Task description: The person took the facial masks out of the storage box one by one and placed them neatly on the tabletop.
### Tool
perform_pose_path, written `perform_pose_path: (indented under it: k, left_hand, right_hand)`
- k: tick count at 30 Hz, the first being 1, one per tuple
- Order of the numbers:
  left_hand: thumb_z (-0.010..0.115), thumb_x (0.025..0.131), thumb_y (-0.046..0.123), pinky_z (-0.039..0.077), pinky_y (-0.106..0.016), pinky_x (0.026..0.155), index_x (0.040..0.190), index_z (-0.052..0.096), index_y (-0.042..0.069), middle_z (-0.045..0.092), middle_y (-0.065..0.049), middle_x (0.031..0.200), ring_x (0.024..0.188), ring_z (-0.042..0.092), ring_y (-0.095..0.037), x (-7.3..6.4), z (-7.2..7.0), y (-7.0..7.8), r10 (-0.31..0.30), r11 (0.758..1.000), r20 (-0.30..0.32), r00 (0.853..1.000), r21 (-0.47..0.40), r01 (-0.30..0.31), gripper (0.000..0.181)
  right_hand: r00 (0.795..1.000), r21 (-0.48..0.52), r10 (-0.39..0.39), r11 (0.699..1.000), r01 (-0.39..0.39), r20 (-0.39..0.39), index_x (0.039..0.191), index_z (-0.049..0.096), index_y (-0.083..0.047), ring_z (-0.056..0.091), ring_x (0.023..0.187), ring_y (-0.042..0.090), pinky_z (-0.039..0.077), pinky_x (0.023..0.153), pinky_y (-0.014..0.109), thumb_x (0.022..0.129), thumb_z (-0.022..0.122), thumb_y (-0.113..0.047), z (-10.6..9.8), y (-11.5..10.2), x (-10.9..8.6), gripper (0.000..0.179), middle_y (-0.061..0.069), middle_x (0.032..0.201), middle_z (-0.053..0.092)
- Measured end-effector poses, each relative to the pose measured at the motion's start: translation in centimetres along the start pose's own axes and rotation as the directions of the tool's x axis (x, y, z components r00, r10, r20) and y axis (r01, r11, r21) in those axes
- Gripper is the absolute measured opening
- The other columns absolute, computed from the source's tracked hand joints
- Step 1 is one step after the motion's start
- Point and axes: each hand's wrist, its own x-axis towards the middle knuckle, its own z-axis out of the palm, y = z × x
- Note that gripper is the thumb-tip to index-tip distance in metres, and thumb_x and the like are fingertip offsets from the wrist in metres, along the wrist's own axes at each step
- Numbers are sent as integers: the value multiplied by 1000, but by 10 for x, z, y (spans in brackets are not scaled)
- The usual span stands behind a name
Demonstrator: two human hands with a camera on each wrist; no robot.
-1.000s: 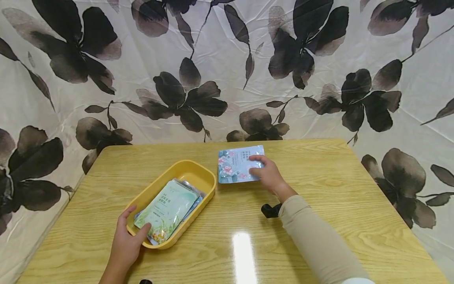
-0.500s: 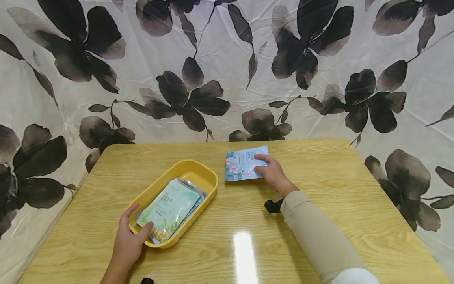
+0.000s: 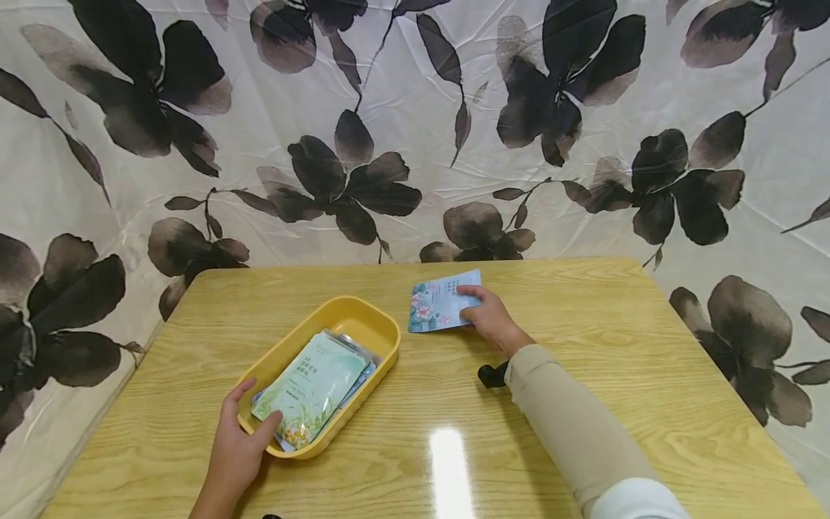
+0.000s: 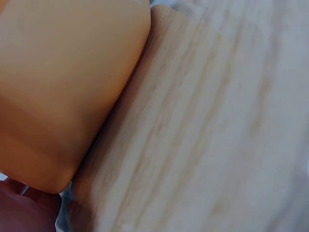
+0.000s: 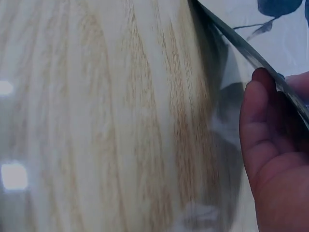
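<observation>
A light blue packet (image 3: 437, 306) printed with pink flowers is in my right hand (image 3: 493, 317), pinched by its right edge with thumb and fingers. In the right wrist view the packet (image 5: 241, 43) shows almost edge-on, tilted above the wood. My left hand (image 3: 235, 443) grips the near left end of a yellow basket (image 3: 353, 311), its thumb over the rim by a pale green packet (image 3: 314, 389). That green packet lies on top of other packets inside the basket, which mostly hide beneath it. The left wrist view shows the basket's outer wall (image 4: 72, 92) and part of the hand.
The wooden table (image 3: 551, 461) carries the basket at left of centre. Behind it hangs a white cloth (image 3: 415, 94) with dark flowers. A black wrist-worn piece (image 3: 493, 375) sticks out beside the right sleeve (image 3: 577, 425).
In the head view the blue packet shifts slightly and tilts more, so its outline looks narrower. My left hand keeps its grip on the basket, which stays in place.
</observation>
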Motion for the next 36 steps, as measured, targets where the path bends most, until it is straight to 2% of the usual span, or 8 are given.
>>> perform_pose_path:
  k: [8, 11, 15, 19, 25, 28, 31, 36]
  left_hand:
    - [66, 95, 10, 17, -55, 116, 157, 16, 4, 13, -29, 160, 144, 19, -44, 2, -1, -4, -4, 1000, 5, 1000, 1, 4, 81]
    - [66, 95, 10, 17, -54, 116, 157, 16, 3, 14, -30, 159, 143, 20, -44, 2, 0, -4, 1, 1000, 5, 1000, -5, -1, 80]
    - [66, 95, 10, 22, -51, 115, 157, 16, 4, 15, -30, 159, 142, 24, -43, 2, 0, -5, 2, 1000, 7, 1000, -1, -2, 79]
    - [65, 96, 11, 22, -57, 113, 157, 16, 3, 14, -31, 158, 142, 24, -45, 3, 0, -6, 6, 1000, 16, 1000, -2, -6, 79]
    - [65, 96, 10, 24, -58, 111, 157, 16, 3, 15, -31, 158, 141, 25, -44, 2, -1, -6, 10, 1000, 18, 1000, 3, -10, 79]
    - [65, 96, 10, 23, -58, 112, 157, 16, 2, 14, -31, 158, 142, 24, -45, 2, -1, -5, 10, 1000, 18, 1000, -1, -10, 79]
    - [65, 96, 9, 21, -58, 113, 157, 16, 2, 13, -31, 159, 143, 21, -45, 1, -1, -4, 4, 1000, 16, 1000, -4, -4, 79]
    - [66, 95, 10, 16, -58, 115, 157, 16, 4, 11, -29, 160, 146, 15, -44, 1, -2, -3, -2, 1000, 14, 1000, -15, 2, 79]
  right_hand:
    - [1000, -133, -29, 991, 27, -10, 145, 47, -1, 53, 102, 29, 49, 69, 25, 82, 52, 12, 5, 2, 11, 64, 22, 137, 47]
    - [999, -212, -41, 977, 39, -3, 146, 46, -1, 52, 103, 29, 47, 68, 26, 82, 53, 10, 7, 1, 13, 65, 22, 138, 48]
    - [999, -307, -42, 951, 40, 1, 147, 45, -3, 50, 107, 30, 44, 78, 30, 85, 54, 5, 8, -1, 15, 63, 20, 141, 46]
    - [999, -361, -40, 932, 36, -4, 146, 46, -3, 47, 110, 30, 39, 86, 32, 88, 55, 1, 9, -1, 16, 60, 20, 144, 45]
    - [999, -358, -12, 934, -3, -40, 145, 49, -7, 53, 103, 31, 45, 70, 31, 92, 57, -3, 13, 1, 18, 54, 18, 142, 46]
    - [999, -386, -24, 922, 5, -44, 145, 48, -6, 49, 112, 30, 44, 84, 34, 93, 58, -4, 13, 1, 19, 53, 18, 144, 46]
    - [999, -412, -31, 911, 16, -30, 144, 48, -4, 45, 117, 30, 37, 99, 37, 92, 59, -5, 12, 0, 21, 53, 19, 145, 45]
    - [1000, -433, -20, 901, 23, 11, 144, 48, -3, 47, 112, 30, 37, 100, 39, 91, 59, -4, 12, -3, 22, 54, 20, 142, 47]
